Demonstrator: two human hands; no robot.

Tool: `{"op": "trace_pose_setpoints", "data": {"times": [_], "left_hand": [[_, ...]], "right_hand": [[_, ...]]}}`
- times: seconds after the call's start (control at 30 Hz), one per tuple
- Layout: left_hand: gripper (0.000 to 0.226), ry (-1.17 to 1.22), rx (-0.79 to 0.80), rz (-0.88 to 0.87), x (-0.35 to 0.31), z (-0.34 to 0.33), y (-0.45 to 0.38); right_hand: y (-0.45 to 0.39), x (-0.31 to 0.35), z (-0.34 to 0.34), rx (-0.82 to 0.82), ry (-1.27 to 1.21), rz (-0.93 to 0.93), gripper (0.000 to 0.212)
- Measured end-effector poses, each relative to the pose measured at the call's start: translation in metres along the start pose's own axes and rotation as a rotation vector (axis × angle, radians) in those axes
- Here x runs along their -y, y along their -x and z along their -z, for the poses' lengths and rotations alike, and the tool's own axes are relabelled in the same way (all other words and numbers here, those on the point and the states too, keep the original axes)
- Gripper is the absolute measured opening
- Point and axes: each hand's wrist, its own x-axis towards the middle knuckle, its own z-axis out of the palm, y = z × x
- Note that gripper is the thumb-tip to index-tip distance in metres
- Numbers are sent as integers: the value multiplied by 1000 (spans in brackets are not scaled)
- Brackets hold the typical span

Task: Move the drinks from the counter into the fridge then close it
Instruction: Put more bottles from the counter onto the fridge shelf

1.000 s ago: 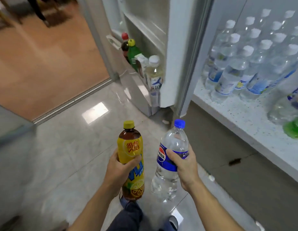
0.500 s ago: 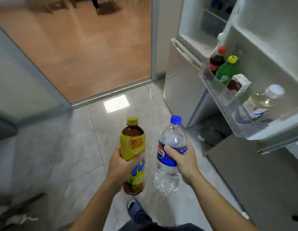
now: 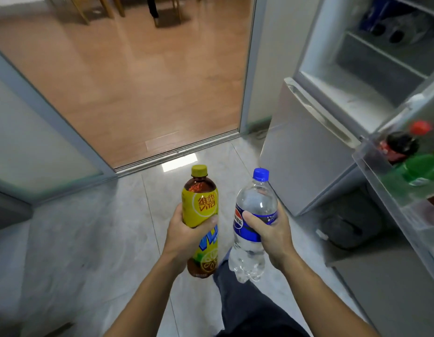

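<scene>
Both hands grasp drinks in the head view: my left hand (image 3: pixel 186 233) wraps the yellow tea bottle (image 3: pixel 200 220), my right hand (image 3: pixel 271 233) the clear water bottle (image 3: pixel 253 224), both short of the open fridge (image 3: pixel 357 76). Its door shelf (image 3: pixel 391 190) looks crowded, so I could knock the cola bottle (image 3: pixel 398 145) there.

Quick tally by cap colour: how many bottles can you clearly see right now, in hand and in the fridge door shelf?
Yellow cap: 1, the tea bottle in the left hand.
Blue cap: 1, the water bottle in the right hand.
Red cap: 1, the dark soda bottle in the door shelf.
Cap at frame edge, colour unclear: 1, the green bottle beside it.
Total: 4. Items deeper in the fridge are too blurred to count.
</scene>
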Motion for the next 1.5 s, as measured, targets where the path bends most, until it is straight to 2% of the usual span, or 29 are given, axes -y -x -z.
{"op": "trace_pose_setpoints", "data": {"times": [0.23, 0.43, 0.57, 0.73, 0.83, 0.93, 1.1, 1.23, 1.5], "left_hand": [[50, -47, 80, 1, -74, -34, -134], [60, -77, 187, -24, -128, -90, -226], [64, -106, 323, -43, -149, -133, -279], [61, -148, 512, -53, -170, -192, -350], [69, -162, 641, -57, -188, -224, -393], [67, -195, 775, -91, -211, -251, -432], [65, -225, 928, -147, -242, -297, -475], [64, -241, 1013, -184, -257, -340, -489], [77, -300, 1041, -369, -301, -441, -488]], "right_hand": [[-142, 38, -12, -64, -40, 25, 78], [-231, 79, 10, -217, -23, 104, 58], [-272, 92, 32, -390, -38, 126, 64], [-310, 101, 57, -642, 7, 122, 62], [-333, 113, 65, -817, 11, 134, 68], [-354, 130, 66, -960, 2, 162, 67], [-383, 147, 68, -1111, -17, 218, 75], [-402, 159, 79, -1207, 13, 262, 73], [-444, 211, 142, -1311, 191, 346, 73]]}}
